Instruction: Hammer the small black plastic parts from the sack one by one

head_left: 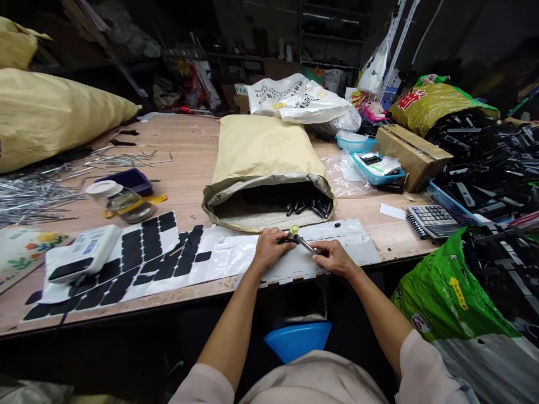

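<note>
My left hand (269, 247) and my right hand (333, 257) rest on a white sheet (357, 247) at the table's near edge. Between them they pinch a slim dark metal rod (304, 243) with a small yellow-green tip at its left end. The fingers of both hands are closed on it. Just behind the hands lies an open tan sack (263, 163) on its side, with several black stick-like parts (309, 207) in its mouth.
White backing sheets with black square pads (147, 252) lie at left, by a white box (82, 252), a glass jar (120, 201) and a heap of metal pins (29, 196). At right are a calculator (433, 219), blue baskets, a carton, black plastic parts and a green bag (446, 292).
</note>
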The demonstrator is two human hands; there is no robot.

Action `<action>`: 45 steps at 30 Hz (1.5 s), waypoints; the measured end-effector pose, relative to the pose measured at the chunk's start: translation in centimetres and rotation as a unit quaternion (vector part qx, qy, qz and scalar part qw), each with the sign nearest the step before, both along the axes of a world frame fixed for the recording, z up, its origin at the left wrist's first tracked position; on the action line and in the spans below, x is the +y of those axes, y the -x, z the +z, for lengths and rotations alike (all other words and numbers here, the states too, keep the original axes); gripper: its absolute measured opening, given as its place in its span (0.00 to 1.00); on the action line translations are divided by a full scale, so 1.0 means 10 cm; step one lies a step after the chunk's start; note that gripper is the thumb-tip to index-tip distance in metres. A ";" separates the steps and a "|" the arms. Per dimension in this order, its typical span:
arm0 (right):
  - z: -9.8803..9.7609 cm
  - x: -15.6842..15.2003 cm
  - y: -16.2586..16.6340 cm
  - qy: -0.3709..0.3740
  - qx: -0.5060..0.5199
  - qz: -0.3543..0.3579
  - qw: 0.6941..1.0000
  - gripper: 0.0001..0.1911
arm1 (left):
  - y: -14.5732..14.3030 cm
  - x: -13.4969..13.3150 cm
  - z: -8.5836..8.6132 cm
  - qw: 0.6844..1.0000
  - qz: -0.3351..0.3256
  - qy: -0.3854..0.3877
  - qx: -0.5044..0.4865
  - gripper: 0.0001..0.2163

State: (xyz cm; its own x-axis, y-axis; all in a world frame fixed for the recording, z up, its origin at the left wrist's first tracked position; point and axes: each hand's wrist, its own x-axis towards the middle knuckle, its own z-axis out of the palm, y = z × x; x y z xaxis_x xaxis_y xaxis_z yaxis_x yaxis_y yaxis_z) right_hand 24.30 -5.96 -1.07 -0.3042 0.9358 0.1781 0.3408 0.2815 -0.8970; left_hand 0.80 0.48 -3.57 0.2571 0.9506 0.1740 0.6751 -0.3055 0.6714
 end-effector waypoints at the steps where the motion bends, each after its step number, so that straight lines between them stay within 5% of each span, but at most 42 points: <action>1: 0.00 0.00 -0.01 0.007 0.008 -0.002 1.000 0.19 | 0.00 0.00 -0.01 1.000 -0.001 -0.001 0.000 0.07; 14: -0.09 0.00 -0.22 0.035 0.034 -0.022 0.999 0.19 | 0.00 0.00 -0.05 1.000 0.002 -0.008 -0.003 0.11; 22: -0.07 0.04 -0.29 0.109 0.215 -0.090 0.966 0.19 | -0.01 -0.03 0.06 0.999 -0.003 -0.050 -0.008 0.08; 26: -0.06 0.05 -0.29 0.121 0.234 -0.091 0.960 0.18 | -0.01 -0.36 0.26 0.982 -0.011 -0.156 -0.101 0.07; 30: -0.11 0.06 -0.29 0.126 0.230 -0.093 0.960 0.18 | -0.03 -1.01 0.30 0.963 -0.131 -0.186 -0.148 0.08; 34: -0.13 0.06 -0.29 0.118 0.220 -0.086 0.965 0.18 | -0.14 -1.46 0.02 0.970 -0.224 -0.083 -0.045 0.09; 37: -0.14 0.05 -0.29 0.114 0.211 -0.081 0.967 0.18 | -0.26 -1.51 -0.30 0.982 -0.152 0.086 0.065 0.13; 41: -0.16 0.05 -0.28 0.107 0.206 -0.079 0.970 0.19 | -0.34 -1.41 -0.65 0.944 -0.076 0.264 0.184 0.15; 45: -0.19 0.06 -0.28 0.099 0.198 -0.078 0.972 0.19 | -0.34 -1.41 -0.64 0.928 -0.124 0.288 0.202 0.18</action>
State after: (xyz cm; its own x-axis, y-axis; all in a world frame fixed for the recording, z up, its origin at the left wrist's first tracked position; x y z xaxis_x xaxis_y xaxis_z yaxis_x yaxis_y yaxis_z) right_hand 27.06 -5.38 -2.94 -0.0992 0.9930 0.0647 -0.0176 0.0633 -0.9978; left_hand 4.20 -13.63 -10.02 0.4133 0.7590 -0.5030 0.8645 -0.1537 0.4785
